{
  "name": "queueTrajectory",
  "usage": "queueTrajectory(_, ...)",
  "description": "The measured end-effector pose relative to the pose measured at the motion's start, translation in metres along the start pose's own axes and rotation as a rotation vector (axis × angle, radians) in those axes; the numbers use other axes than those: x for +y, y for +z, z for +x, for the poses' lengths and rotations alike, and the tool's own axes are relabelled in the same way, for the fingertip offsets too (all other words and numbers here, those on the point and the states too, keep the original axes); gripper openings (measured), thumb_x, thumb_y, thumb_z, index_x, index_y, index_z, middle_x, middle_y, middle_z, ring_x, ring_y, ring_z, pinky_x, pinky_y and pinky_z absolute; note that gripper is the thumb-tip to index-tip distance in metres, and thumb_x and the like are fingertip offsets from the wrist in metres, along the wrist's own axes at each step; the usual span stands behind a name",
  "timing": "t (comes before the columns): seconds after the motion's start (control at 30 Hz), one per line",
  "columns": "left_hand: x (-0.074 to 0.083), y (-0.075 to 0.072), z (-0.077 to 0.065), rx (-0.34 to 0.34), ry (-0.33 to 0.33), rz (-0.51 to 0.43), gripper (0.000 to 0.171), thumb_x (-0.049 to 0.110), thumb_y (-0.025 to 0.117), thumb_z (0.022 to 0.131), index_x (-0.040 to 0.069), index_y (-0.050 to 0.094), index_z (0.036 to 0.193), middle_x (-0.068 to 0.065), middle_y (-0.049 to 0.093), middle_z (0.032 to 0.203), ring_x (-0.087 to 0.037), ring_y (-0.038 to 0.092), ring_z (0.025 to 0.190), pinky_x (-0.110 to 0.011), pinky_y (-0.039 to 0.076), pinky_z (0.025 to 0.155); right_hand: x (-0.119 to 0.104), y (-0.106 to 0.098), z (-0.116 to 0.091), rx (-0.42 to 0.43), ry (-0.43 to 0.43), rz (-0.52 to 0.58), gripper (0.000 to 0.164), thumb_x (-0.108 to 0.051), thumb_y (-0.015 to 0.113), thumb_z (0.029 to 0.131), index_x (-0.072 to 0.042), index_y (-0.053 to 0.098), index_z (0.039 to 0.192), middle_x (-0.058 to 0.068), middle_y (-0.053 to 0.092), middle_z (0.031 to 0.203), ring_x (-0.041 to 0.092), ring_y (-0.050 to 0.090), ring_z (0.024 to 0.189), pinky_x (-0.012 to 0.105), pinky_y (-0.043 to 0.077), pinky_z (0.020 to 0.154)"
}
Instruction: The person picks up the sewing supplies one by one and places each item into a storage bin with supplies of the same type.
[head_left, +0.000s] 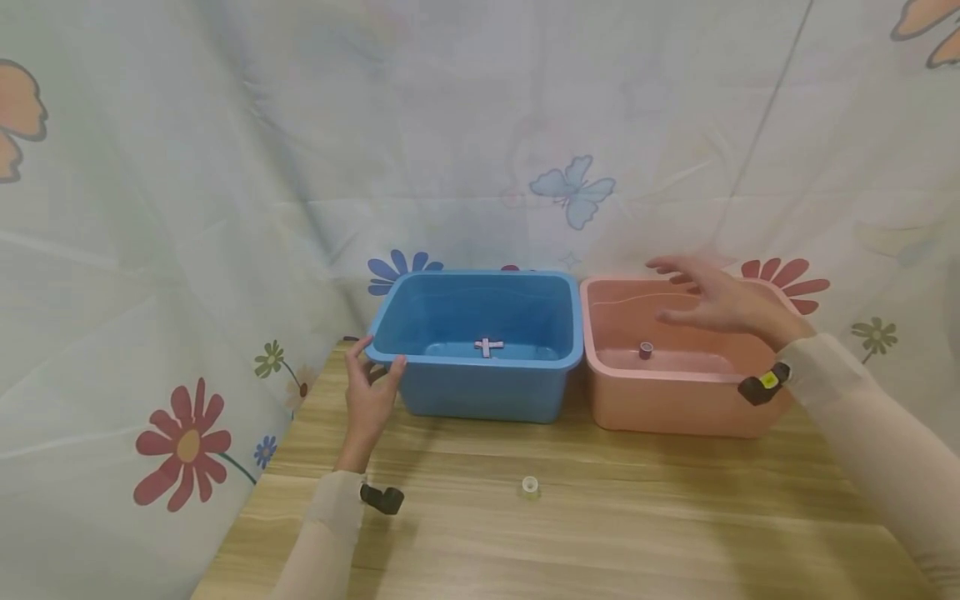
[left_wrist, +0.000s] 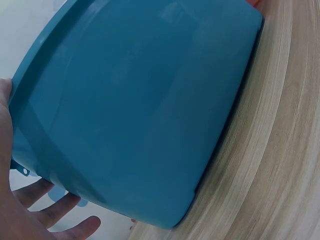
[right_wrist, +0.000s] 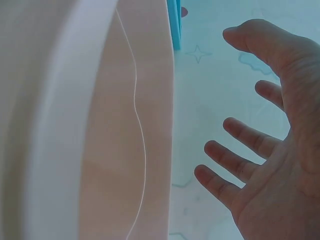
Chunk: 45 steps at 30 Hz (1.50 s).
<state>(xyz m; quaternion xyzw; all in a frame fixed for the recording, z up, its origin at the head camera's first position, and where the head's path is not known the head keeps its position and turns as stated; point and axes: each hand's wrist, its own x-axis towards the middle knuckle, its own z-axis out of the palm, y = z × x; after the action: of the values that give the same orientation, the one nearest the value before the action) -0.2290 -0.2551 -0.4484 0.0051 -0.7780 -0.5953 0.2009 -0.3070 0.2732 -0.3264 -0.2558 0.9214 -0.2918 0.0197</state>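
Observation:
My left hand grips the near left corner of a blue plastic bin. In the left wrist view, its fingers lie along the bin's side and the thumb is at the rim. A small pale pink cross-shaped piece sits inside this bin. Over the pink plastic bin hovers my right hand, fingers spread and holding nothing. A small pinkish, ring-like piece is on that bin's floor. On the wooden table in front lies a small whitish round piece with a hollow.
The two bins stand side by side at the back of the wooden table. Close behind them hangs a pale curtain printed with flowers and butterflies; it also runs along the table's left edge.

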Motion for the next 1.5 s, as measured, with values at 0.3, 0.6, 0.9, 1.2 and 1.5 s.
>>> queueTrajectory(0.3,0.002,-0.001,-0.001,-0.005,-0.003,-0.005,0.075,0.032,0.071,0.098,0.012,0.028,0.156,-0.024,0.043,0.154,-0.044,0.055,0.127,-0.06,0.051,0.095,-0.011,0.008,-0.007,-0.004,-0.012,-0.004,0.079,-0.058,0.076,0.087,-0.048,0.034,0.154,-0.006,0.043,0.155,0.027,0.047,0.137,0.061,0.045,0.104)
queueTrajectory(0.6,0.007,0.0,-0.005,0.007,0.019,0.013,0.073,0.03,0.07,0.098,0.01,0.029,0.155,-0.026,0.044,0.152,-0.045,0.057,0.125,-0.059,0.052,0.094,-0.017,0.019,-0.011,0.022,-0.033,-0.037,0.086,-0.062,0.079,0.082,-0.052,0.033,0.153,-0.012,0.044,0.152,0.02,0.043,0.139,0.06,0.04,0.109)
queueTrajectory(0.9,0.006,-0.001,-0.005,-0.032,-0.006,0.009,0.074,0.031,0.066,0.1,0.016,0.023,0.159,-0.028,0.04,0.155,-0.048,0.052,0.13,-0.057,0.05,0.098,-0.025,0.025,-0.017,-0.003,0.006,-0.02,0.087,-0.066,0.077,0.081,-0.058,0.029,0.152,-0.015,0.039,0.156,0.021,0.039,0.143,0.064,0.04,0.108)
queueTrajectory(1.2,-0.006,-0.001,0.001,-0.027,0.006,0.004,0.074,0.031,0.068,0.1,0.014,0.025,0.157,-0.025,0.042,0.154,-0.044,0.055,0.127,-0.058,0.052,0.093,-0.032,0.03,-0.02,0.001,-0.054,-0.044,0.083,-0.062,0.076,0.085,-0.056,0.03,0.154,-0.02,0.039,0.156,0.017,0.039,0.144,0.062,0.037,0.11)
queueTrajectory(1.5,-0.037,0.001,0.01,0.013,0.021,0.003,0.073,0.044,0.07,0.096,0.034,0.029,0.155,-0.016,0.044,0.154,-0.036,0.058,0.125,-0.056,0.053,0.091,-0.037,0.034,-0.024,0.013,-0.03,-0.101,0.085,-0.07,0.072,0.083,-0.06,0.025,0.154,-0.022,0.036,0.158,0.019,0.035,0.145,0.067,0.037,0.107)
